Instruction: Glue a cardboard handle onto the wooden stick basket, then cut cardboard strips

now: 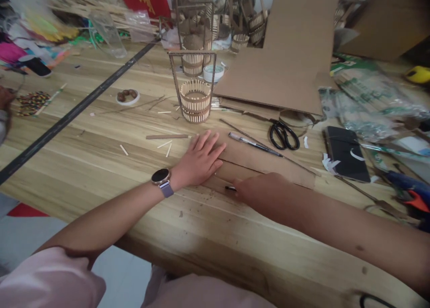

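My left hand [199, 159], with a watch [161, 181] on its wrist, lies flat with fingers spread on the left end of a brown cardboard strip [295, 173]. Closed and reaching in from the right, my right hand [260, 189] rests low at the strip's near edge. A short dark tip [230, 188] pokes out of its fingers; the rest of that slim tool is hidden. On the cardboard lies a pen [251, 143]. Just beyond my left hand stands a small basket of wooden sticks [195, 103] with a tall square handle.
Black-handled scissors [284, 135] and a phone [347, 153] lie to the right. Behind are a large cardboard sheet [285, 70] and more small baskets [239, 43]. A dark strip [80, 102] crosses the table at left. Another person's hand [6, 97] shows at the left edge.
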`<state>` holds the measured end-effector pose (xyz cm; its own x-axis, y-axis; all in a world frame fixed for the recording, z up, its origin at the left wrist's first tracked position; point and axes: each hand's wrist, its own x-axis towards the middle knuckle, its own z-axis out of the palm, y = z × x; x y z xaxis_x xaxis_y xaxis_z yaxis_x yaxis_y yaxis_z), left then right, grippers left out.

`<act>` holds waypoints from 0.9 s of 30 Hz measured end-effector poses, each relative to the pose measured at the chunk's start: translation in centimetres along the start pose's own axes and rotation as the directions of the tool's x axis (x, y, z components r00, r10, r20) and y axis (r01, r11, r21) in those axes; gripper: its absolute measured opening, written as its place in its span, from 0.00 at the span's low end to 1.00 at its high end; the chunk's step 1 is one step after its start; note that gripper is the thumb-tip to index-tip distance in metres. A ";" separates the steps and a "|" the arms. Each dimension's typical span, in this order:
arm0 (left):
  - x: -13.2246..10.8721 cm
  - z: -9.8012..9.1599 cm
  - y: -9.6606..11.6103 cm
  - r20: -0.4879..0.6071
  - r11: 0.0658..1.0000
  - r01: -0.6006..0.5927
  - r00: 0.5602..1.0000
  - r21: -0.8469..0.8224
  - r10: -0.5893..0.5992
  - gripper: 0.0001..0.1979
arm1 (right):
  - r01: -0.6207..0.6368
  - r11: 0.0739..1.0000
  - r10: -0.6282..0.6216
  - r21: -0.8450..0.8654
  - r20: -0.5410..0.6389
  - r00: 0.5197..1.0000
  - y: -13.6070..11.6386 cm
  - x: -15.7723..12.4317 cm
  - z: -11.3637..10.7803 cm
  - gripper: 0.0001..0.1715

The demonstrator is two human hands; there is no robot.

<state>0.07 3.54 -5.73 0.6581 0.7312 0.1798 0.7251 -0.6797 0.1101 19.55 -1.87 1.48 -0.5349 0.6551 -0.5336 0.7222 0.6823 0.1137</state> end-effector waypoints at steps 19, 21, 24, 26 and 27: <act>-0.1 0.1 -0.1 -0.026 1.000 -0.007 1.000 0.000 0.007 0.25 | -0.133 0.990 0.131 0.047 0.048 0.990 1.2 -3.0 2.7 0.20; -0.1 0.1 0.0 -0.021 1.000 -0.010 1.000 0.000 0.010 0.25 | -0.161 0.986 0.155 0.052 0.099 0.983 1.3 -3.6 2.6 0.24; 0.0 0.2 -0.1 -0.024 1.000 -0.013 1.000 0.001 0.013 0.25 | -0.210 0.973 0.196 0.095 0.137 0.971 1.6 -4.9 2.7 0.27; 0.1 0.1 -0.1 -0.038 1.000 -0.014 0.999 -0.005 0.014 0.25 | -0.198 0.970 0.186 0.139 0.098 0.978 2.0 -5.7 3.4 0.23; 0.0 0.0 -0.1 -0.054 1.000 -0.014 0.998 -0.011 0.013 0.25 | -0.177 0.972 0.172 0.153 0.045 0.984 2.2 -6.0 3.9 0.18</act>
<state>0.01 3.62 -5.71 0.6556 0.7179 0.2342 0.7138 -0.6904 0.1180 26.12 -5.60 1.65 -0.3825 0.7471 -0.5437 0.8637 0.4981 0.0767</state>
